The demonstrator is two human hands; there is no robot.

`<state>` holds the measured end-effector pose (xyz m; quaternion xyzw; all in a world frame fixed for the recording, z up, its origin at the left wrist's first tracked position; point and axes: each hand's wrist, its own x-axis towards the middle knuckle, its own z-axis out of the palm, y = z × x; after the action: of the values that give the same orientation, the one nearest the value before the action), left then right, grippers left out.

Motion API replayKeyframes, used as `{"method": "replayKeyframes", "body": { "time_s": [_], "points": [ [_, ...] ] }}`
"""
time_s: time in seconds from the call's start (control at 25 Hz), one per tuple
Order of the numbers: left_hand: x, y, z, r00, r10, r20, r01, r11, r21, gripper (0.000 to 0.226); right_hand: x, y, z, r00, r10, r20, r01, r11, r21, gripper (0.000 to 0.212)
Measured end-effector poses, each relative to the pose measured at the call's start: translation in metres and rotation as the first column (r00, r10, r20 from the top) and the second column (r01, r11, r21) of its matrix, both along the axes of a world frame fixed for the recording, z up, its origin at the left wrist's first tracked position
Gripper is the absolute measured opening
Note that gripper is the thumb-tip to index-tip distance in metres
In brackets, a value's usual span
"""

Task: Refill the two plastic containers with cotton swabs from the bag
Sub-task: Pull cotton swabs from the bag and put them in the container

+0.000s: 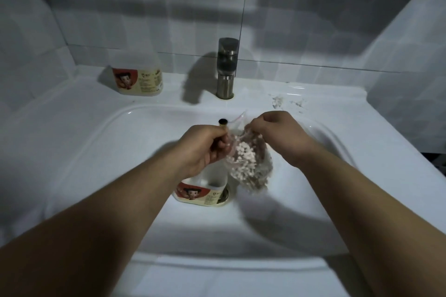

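A clear plastic bag [246, 161] full of white-tipped cotton swabs hangs over the sink basin. My left hand [202, 147] pinches the bag's left top edge. My right hand [275, 130] pinches its right top edge, so the mouth is held between them. Below the bag, in the basin, stands one plastic container [202, 191] with a red cartoon label; my left hand hides part of it. The second container [137, 78], same label, stands on the sink ledge at the back left.
A steel faucet [226, 67] rises at the back of the white sink [96, 147], its spout end just beyond my left hand. Small white scraps [284, 102] lie on the ledge at the back right. Tiled wall behind.
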<state>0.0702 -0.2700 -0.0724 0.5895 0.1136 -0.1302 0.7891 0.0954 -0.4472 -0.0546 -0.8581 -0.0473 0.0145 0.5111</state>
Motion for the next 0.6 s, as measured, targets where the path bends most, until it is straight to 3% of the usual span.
{"method": "replayKeyframes", "body": {
  "time_s": [0.12, 0.28, 0.4, 0.52, 0.6],
  "points": [
    [0.004, 0.008, 0.000, 0.995, 0.092, 0.025, -0.095, 0.987, 0.130, 0.022, 0.002, -0.011, 0.004, 0.995, -0.098, 0.026, 0.099, 0.994, -0.039, 0.030],
    [0.002, 0.003, -0.001, 0.989, 0.041, 0.142, -0.086, 0.941, 0.328, 0.003, -0.007, -0.009, 0.007, 0.986, -0.117, 0.121, 0.135, 0.980, -0.148, 0.028],
    [0.000, 0.000, 0.000, 0.989, 0.018, 0.148, -0.063, 0.950, 0.307, 0.021, -0.015, -0.003, 0.013, 0.995, -0.036, 0.098, 0.066, 0.945, -0.319, 0.047],
    [0.000, 0.003, 0.003, 0.984, 0.038, 0.177, -0.083, 0.963, 0.257, 0.020, -0.014, -0.006, 0.013, 0.998, 0.006, 0.059, 0.017, 0.924, -0.382, 0.031],
    [0.002, 0.009, 0.003, 0.967, 0.054, 0.251, -0.148, 0.916, 0.373, 0.019, -0.012, -0.012, 0.016, 0.998, -0.027, 0.053, 0.045, 0.931, -0.363, 0.016]
  ]
}}
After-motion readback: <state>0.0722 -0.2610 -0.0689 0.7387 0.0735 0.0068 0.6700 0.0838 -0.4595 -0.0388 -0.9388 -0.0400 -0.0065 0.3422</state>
